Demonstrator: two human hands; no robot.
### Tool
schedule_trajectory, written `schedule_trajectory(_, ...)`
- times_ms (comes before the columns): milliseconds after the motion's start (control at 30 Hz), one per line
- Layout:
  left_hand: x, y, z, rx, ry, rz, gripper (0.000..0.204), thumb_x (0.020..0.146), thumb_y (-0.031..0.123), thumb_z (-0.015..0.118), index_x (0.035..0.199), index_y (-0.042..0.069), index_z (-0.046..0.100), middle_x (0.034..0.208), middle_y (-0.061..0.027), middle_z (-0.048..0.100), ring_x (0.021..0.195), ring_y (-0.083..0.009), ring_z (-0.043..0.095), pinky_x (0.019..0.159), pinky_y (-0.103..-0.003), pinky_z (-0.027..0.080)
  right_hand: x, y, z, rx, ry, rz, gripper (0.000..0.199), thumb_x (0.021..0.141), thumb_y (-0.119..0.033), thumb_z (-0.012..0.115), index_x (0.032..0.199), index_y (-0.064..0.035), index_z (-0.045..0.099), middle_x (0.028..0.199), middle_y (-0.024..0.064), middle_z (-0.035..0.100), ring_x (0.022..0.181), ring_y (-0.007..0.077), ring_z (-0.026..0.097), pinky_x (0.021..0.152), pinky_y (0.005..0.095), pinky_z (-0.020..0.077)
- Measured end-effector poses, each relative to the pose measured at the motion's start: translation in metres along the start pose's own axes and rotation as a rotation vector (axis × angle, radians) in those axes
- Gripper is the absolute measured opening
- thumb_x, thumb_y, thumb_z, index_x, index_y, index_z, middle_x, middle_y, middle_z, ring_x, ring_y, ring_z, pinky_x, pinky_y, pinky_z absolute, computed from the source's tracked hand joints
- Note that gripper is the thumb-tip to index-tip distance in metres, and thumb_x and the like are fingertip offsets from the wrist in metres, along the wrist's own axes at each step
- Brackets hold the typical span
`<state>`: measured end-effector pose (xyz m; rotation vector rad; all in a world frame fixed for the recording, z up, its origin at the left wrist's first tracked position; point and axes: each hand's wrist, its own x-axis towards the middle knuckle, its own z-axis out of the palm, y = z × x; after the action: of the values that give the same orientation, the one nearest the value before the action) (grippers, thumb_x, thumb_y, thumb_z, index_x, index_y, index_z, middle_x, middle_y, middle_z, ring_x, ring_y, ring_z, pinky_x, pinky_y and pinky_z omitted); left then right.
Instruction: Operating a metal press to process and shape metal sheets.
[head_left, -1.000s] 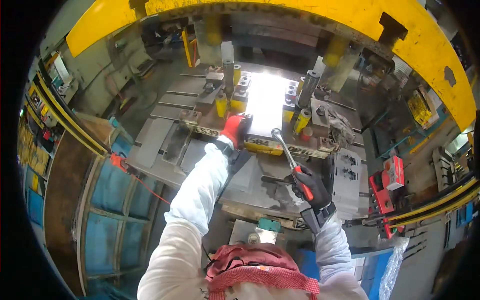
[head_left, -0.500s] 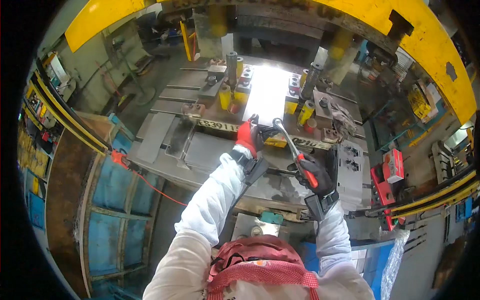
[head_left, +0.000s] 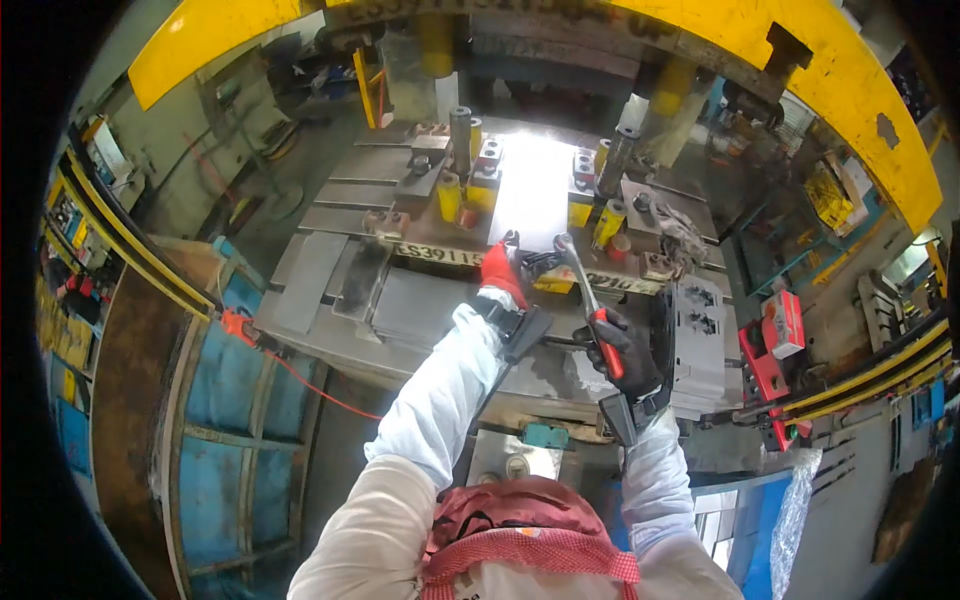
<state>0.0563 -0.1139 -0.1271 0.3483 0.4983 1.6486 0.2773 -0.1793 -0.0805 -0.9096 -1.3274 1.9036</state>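
A bright metal sheet [head_left: 540, 195] lies lengthwise between the die blocks of the press, its surface washed out by glare. My left hand [head_left: 508, 270], in a red and black glove, is at the sheet's near left corner; the thumb is on the edge and the dark fingers curl below it. In a black glove, my right hand [head_left: 625, 352] grips the red handle of a long metal tool [head_left: 583, 280]. The rounded head of that tool is at the near right corner of the sheet. Its exact kind is unclear.
Steel guide posts [head_left: 460, 140] and yellow cylinders [head_left: 608, 224] flank the sheet. Stacked grey plates [head_left: 425, 308] lie at the near left, with cut plates [head_left: 698, 345] at the right. A yellow press frame [head_left: 860, 110] arches overhead. A red-and-white box [head_left: 785, 325] stands far right.
The tool's head has shifted slightly right, and my right hand is a little farther left and lower. My left hand stays at the sheet's corner. The view has shifted slightly.
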Motion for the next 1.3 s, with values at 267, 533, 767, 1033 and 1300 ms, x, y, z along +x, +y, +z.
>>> schedule_trajectory(267, 0.021, -0.004, -0.03, -0.102, 0.12, 0.08, 0.042, 0.089, 0.029, 0.037, 0.112, -0.006, 0.042, 0.096, -0.0251, 0.056, 0.078, -0.0387, 0.059, 0.069, -0.048, 0.052, -0.09, 0.046, -0.019, 0.027, 0.297, -0.014, 0.026, 0.083, -0.022, 0.051, 0.104, -0.0065, 0.05, 0.086, 0.0108, 0.058, 0.064, 0.0135, 0.054, 0.056, 0.0253, 0.0447)
schedule_trajectory(533, 0.005, 0.005, -0.003, -0.156, 0.161, 0.015, 0.031, 0.088, 0.029, 0.044, 0.101, 0.002, 0.05, 0.088, -0.0114, 0.059, 0.076, -0.0252, 0.059, 0.069, -0.038, 0.05, -0.165, 0.144, -0.066, 0.121, 0.594, 0.113, 0.023, 0.084, -0.028, 0.051, 0.094, -0.0077, 0.053, 0.075, 0.0048, 0.059, 0.05, 0.0103, 0.052, 0.042, 0.0244, 0.0418)
schedule_trajectory(767, 0.015, -0.001, -0.015, -0.129, 0.138, 0.137, 0.03, 0.089, 0.033, 0.041, 0.099, 0.006, 0.051, 0.088, -0.0074, 0.057, 0.074, -0.0214, 0.056, 0.067, -0.034, 0.048, -0.167, 0.153, -0.082, -0.278, 0.459, 0.015, 0.027, 0.083, -0.03, 0.052, 0.096, -0.0074, 0.056, 0.078, 0.0095, 0.061, 0.059, 0.013, 0.055, 0.049, 0.0265, 0.0444)
schedule_trajectory(1033, 0.024, -0.004, -0.02, -0.086, 0.257, 0.075, 0.027, 0.085, 0.031, 0.047, 0.09, 0.005, 0.054, 0.083, -0.0071, 0.056, 0.073, -0.0191, 0.054, 0.063, -0.033, 0.045, -0.168, 0.14, -0.085, 0.264, 0.486, 0.2, 0.025, 0.084, -0.027, 0.051, 0.093, -0.0045, 0.058, 0.083, 0.0065, 0.06, 0.073, 0.0105, 0.055, 0.061, 0.0244, 0.0439)
schedule_trajectory(1300, 0.029, -0.007, -0.024, -0.053, 0.225, 0.1, 0.028, 0.086, 0.032, 0.045, 0.091, 0.005, 0.052, 0.084, -0.0081, 0.056, 0.074, -0.0202, 0.054, 0.063, -0.034, 0.045, -0.164, 0.149, -0.085, 0.037, 0.549, 0.218, 0.025, 0.081, -0.036, 0.052, 0.083, -0.0119, 0.054, 0.06, 0.0035, 0.054, 0.045, 0.0142, 0.049, 0.039, 0.0263, 0.0399)
